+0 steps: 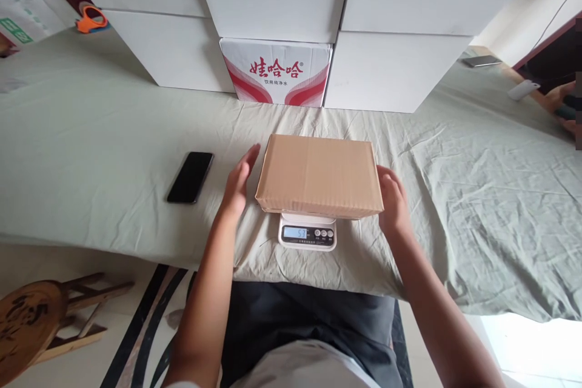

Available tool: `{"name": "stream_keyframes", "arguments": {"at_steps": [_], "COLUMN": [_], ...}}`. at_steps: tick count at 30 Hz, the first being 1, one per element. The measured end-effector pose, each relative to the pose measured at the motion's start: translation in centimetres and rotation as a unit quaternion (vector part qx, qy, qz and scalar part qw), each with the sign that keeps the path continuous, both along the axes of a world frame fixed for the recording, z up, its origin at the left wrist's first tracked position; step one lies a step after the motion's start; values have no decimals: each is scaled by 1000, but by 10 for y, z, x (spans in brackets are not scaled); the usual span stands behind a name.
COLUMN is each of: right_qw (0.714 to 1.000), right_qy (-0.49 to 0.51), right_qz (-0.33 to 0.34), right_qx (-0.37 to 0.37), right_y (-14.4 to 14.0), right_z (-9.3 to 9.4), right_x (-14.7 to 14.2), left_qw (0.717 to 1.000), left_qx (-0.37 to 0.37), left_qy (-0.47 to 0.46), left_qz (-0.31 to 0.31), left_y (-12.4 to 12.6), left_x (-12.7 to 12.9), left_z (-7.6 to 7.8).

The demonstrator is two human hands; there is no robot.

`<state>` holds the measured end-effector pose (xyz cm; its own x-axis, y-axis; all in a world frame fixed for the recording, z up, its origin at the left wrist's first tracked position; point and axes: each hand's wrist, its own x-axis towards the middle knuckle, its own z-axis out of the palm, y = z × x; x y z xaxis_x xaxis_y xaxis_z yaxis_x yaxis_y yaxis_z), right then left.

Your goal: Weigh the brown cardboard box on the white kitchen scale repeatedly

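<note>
The person is wearing a pale grey-white top [304,370] that is showing at six o'clock, its front rounding upward and a brighter strip running toward five. A scrap of whitish sleeve [182,384] is appearing at seven o'clock. Beyond the top, a charcoal-black lower garment [309,309] is spreading in soft creases. The left hand [236,187] at nine o'clock and right hand [394,203] past three are showing bare.

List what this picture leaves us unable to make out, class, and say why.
All in the head view:
1. The plate of the scale: mostly hidden by the cardboard box.
2. The box's contents: hidden by its walls.
3. Small print below the display: too small.
4. Wooden stool: cut off by the left edge.
</note>
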<state>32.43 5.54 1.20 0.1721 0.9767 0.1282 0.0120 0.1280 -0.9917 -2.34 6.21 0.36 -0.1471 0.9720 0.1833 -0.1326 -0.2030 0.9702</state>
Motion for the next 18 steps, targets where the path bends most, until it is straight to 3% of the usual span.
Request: {"name": "stream_keyframes", "arguments": {"at_steps": [4, 8, 13, 18], "right_qw": [997, 989, 984, 982], "right_qy": [55, 113, 127, 108], "right_qz": [53, 91, 114, 101], "right_qx": [-11, 0, 53, 117], "right_y": [-53, -77, -62, -11], "right_z": [7, 3, 12, 29], "right_x": [-11, -33, -49, -49], "left_qw": [999, 999, 999, 997], "left_qx": [-6, -28, -18, 52], "left_qy": [30, 20, 27, 38], "left_qz": [-20, -18, -40, -45], "left_y": [-66, -95, -82, -25], "left_x": [7, 27, 35, 28], "left_z": [-5, -15, -6, 10]}}
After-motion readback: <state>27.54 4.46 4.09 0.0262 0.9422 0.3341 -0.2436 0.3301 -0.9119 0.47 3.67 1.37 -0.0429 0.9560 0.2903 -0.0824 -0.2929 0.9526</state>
